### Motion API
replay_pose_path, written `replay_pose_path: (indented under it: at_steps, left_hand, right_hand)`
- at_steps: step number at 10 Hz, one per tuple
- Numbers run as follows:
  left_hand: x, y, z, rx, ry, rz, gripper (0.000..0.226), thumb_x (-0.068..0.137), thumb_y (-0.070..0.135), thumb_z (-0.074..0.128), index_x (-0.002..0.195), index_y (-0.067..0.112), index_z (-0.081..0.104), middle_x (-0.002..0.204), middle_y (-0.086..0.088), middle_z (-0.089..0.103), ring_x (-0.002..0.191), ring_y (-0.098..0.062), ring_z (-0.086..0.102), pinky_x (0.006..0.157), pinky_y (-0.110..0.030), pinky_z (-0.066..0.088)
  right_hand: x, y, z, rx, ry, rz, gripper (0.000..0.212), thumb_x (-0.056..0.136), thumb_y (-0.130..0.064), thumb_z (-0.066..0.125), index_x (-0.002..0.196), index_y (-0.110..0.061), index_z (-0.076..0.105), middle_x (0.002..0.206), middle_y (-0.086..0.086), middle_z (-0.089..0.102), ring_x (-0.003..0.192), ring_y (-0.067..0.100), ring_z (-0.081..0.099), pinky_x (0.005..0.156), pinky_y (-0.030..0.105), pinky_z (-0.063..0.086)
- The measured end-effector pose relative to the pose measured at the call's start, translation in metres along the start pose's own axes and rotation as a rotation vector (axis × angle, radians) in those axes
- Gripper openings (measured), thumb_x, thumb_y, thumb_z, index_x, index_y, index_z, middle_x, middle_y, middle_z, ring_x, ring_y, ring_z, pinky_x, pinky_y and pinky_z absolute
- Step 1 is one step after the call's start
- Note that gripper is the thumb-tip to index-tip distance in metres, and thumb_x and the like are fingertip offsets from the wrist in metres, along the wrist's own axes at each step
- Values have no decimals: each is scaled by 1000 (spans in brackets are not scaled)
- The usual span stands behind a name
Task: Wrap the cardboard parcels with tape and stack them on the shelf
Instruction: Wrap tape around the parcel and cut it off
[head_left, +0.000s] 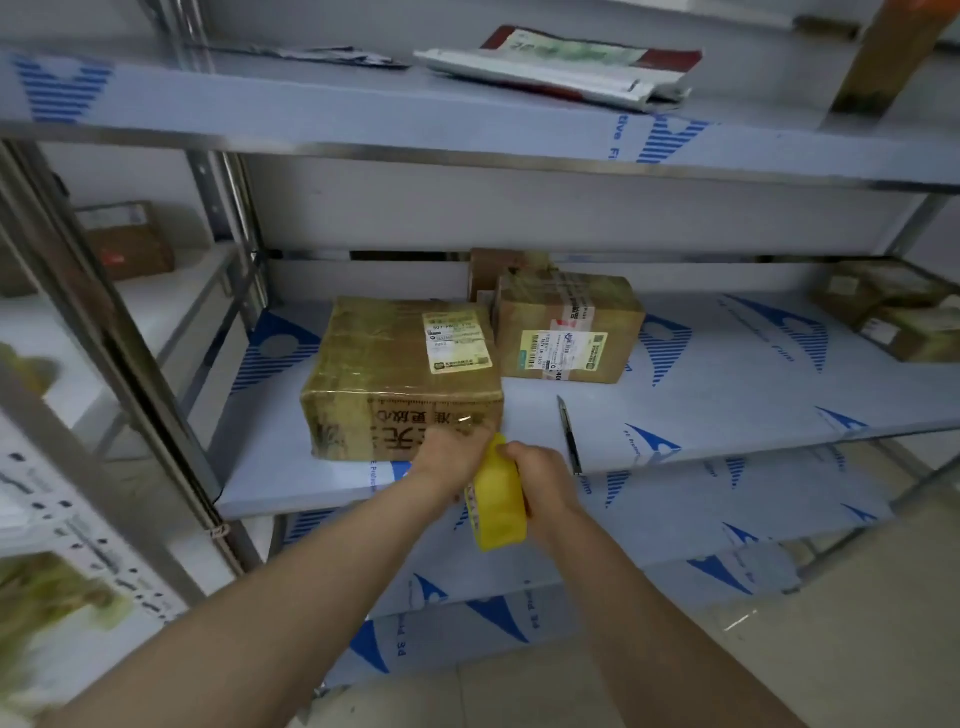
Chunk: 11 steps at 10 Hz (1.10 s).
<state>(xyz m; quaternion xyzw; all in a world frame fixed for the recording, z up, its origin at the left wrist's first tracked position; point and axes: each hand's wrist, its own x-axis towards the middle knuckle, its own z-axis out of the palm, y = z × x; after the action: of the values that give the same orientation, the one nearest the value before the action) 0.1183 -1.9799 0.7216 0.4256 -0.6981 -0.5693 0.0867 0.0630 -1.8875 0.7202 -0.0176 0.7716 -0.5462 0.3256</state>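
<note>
A tape-wrapped cardboard parcel (400, 376) with a white label lies near the front of the middle shelf (727, 395). My left hand (449, 457) is at the parcel's front right lower corner, fingers pinching the free end of clear tape against the box. My right hand (540, 475) grips a yellow tape roll (498, 512) just below the shelf's front edge, right of the left hand. A second taped parcel (566, 325) stands behind and to the right, with a third parcel (491, 270) partly hidden behind it.
A pen (569, 434) lies on the shelf right of my hands. More parcels (893, 309) sit at the far right and one brown box (130, 239) on the left rack. Flat mail bags (561, 67) lie on the upper shelf. Steel uprights (130, 364) frame the left side.
</note>
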Motion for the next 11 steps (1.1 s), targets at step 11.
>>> replay_pose_path:
  at_steps: [11]
  left_hand:
    - [5, 8, 18, -355, 221, -257, 30, 94, 23, 56, 120, 8, 55, 113, -18, 61, 104, -34, 58, 96, -47, 47]
  right_hand:
    - [43, -43, -87, -1058, -179, -953, 30, 101, -38, 36, 104, -24, 63, 91, -7, 67, 90, 19, 60, 67, 29, 38]
